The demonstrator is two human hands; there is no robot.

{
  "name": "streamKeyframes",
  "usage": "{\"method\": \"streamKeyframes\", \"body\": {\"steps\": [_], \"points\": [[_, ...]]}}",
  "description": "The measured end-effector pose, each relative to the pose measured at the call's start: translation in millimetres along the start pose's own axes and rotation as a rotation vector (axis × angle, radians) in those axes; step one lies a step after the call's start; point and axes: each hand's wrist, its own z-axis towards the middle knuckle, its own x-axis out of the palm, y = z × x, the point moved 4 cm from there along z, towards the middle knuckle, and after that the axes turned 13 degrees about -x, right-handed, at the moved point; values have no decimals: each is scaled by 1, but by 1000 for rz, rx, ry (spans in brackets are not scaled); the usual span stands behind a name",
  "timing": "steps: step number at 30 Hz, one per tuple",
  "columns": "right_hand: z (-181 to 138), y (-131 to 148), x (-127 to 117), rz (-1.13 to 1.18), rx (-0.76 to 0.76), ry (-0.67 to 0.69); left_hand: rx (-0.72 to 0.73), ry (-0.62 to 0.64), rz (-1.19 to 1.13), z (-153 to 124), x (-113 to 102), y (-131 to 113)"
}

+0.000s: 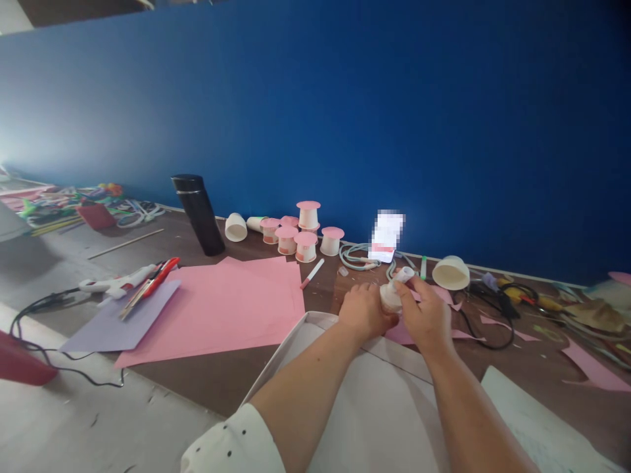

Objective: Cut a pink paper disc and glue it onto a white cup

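Note:
Both my hands meet over the brown table, just past a white box lid (315, 328). My left hand (362, 310) is closed round a small white paper cup (391, 297), lying on its side. My right hand (428, 315) pinches a white strip or tube (405, 274) at the cup's upper edge; I cannot make out what it is. Pink paper scraps (401, 334) lie under the hands.
A large pink sheet (231, 309) and a lilac sheet (118, 322) lie at left with a glue gun (116, 282) and red scissors (152, 284). A black flask (198, 213), several pink-lidded cups (300, 236), a white bowl-like cup (451, 272), cables and a phone (385, 238) stand along the blue wall.

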Motion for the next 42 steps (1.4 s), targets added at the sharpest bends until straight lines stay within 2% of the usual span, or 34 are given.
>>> {"method": "streamKeyframes", "body": {"steps": [3,9,20,27,30,36,42], "points": [[-2,1,-1,58,31,5,-1,5,-2,-1,-1,0],[-3,-8,-9,128,176,-169,12,11,6,-3,-5,-2],[1,7,6,92,60,-10,1,15,-19,1,2,1],[-3,4,-1,88,105,52,8,17,-2,-1,-2,1],[-4,3,-6,91,108,42,19,21,11,-1,-2,0],[-4,4,-16,162,194,-116,24,34,11,-1,-2,-1],[-5,11,-7,171,128,-36,44,-9,2,-1,1,0]]}}
